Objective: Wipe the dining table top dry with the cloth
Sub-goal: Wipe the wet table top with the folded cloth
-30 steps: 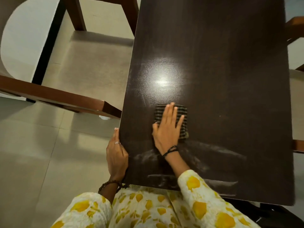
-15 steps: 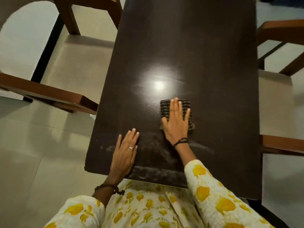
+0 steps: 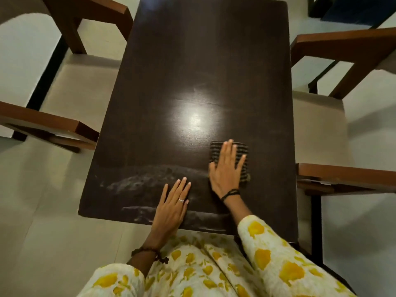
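Observation:
A dark brown dining table top (image 3: pixel 192 61) fills the middle of the head view. A folded dark striped cloth (image 3: pixel 243 155) lies on its near right part. My right hand (image 3: pixel 225 168) presses flat on the cloth, fingers spread and pointing away from me. My left hand (image 3: pixel 171 207) rests flat on the bare table near the front edge, fingers apart, holding nothing. Pale wet streaks (image 3: pixel 145 183) arc across the near left part of the top, left of both hands.
Wooden chairs with pale seats stand on both sides: one on the left (image 3: pixel 64 129), one on the right (image 3: pixel 342 174). The floor is pale tile. A lamp glare (image 3: pixel 194 118) shines mid-table.
My right hand has slid the cloth to the right across the table. My left hand moved from gripping the left edge to lying flat on the top, closer to the right hand.

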A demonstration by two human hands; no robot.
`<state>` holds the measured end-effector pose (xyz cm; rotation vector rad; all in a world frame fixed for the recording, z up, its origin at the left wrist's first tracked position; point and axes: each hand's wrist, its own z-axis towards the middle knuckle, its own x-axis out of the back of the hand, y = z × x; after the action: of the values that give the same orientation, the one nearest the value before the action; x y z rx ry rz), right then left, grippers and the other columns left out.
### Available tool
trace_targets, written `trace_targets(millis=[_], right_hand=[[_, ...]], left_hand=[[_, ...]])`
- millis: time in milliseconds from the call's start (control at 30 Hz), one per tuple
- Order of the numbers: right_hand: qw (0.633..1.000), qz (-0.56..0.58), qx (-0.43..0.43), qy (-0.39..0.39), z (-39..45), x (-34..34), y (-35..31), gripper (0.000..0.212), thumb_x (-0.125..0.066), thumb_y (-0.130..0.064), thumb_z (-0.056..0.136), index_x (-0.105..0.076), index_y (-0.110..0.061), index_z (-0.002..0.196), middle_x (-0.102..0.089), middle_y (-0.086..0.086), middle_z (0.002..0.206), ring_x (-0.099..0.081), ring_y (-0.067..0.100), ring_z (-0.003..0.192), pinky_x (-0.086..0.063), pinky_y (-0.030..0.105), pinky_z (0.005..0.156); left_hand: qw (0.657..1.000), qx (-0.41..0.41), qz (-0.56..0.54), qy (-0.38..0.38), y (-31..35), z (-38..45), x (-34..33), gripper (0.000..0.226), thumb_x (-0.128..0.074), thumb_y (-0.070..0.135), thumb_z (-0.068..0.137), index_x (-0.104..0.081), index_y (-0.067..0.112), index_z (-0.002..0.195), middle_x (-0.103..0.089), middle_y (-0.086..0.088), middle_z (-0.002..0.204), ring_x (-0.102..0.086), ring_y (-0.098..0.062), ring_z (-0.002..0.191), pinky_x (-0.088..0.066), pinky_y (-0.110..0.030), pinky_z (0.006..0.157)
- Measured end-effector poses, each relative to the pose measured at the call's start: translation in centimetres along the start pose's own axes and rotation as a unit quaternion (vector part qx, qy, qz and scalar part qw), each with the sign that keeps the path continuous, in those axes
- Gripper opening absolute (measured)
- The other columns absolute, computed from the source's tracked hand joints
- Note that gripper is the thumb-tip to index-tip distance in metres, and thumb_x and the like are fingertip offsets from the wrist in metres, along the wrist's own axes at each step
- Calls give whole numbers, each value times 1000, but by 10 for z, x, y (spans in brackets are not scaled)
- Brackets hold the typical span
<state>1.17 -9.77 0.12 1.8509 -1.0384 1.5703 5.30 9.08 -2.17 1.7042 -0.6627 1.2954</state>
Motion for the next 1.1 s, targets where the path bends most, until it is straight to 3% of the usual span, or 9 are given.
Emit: trace_targets(millis=[100,200,300,467,667,800,1000,1100], right_hand=[[996,0,88,-35,-18,-2,-9,72,-29,-41,80,-42,-2,139,-41,15,146,-40,27,134,-16,53,112],[989,-31,146,-21,-13,-3,20,70,-27,-41,83,-39,-5,141,-39,12,148,-39,24,136,-16,51,112],[995,-39,95,5,1,2,66,69,-26,-40,85,-34,-4,143,-35,13,150,-35,25,137,-21,53,111],[1000,-6,20,-2,22,18,134,75,-7,-43,85,-14,-7,150,-12,11,158,-12,23,146,1,47,115],[1000,-20,7,20,-34,5,159,67,-24,-37,88,-27,-3,146,-28,15,153,-28,27,141,-12,49,114],[999,-22,8,28,-88,-7,166,66,-30,-35,87,-25,-3,144,-32,17,150,-24,25,139,-1,44,114],[999,-33,-23,20,-45,5,160,67,-28,-37,86,-34,-1,143,-34,17,149,-35,30,137,-15,51,111],[999,-13,-45,20,-21,11,158,67,-26,-37,87,-35,0,142,-35,19,148,-36,31,136,-14,52,108]], left_hand=[[1000,-13,-13,4,16,-1,-6,47,-30,23,96,-30,12,141,-32,-6,147,-21,-16,139,-17,-42,112],[999,-35,-19,-2,34,5,-10,46,-28,24,97,-30,12,141,-32,-6,147,-16,-14,141,-17,-42,113],[998,-53,-19,-23,52,12,-12,46,-27,26,98,-34,12,141,-31,-5,148,-22,-16,139,-18,-42,112],[992,-114,4,-57,80,25,-20,48,-24,30,98,-29,14,143,-26,-4,151,-19,-16,139,-17,-42,111],[989,-125,14,-79,95,32,-29,49,-28,31,97,-30,14,143,-28,-4,150,-20,-16,139,-19,-43,110],[989,-128,13,-77,94,32,-28,49,-28,31,97,-31,14,143,-28,-4,150,-21,-16,139,-18,-42,111],[989,-118,15,-82,95,33,-28,49,-18,32,99,-30,14,143,-30,-5,149,-21,-16,139,-19,-43,110],[989,-120,16,-90,95,33,-28,49,-17,33,100,-27,14,143,-30,-5,149,-20,-17,139,-18,-43,111]])
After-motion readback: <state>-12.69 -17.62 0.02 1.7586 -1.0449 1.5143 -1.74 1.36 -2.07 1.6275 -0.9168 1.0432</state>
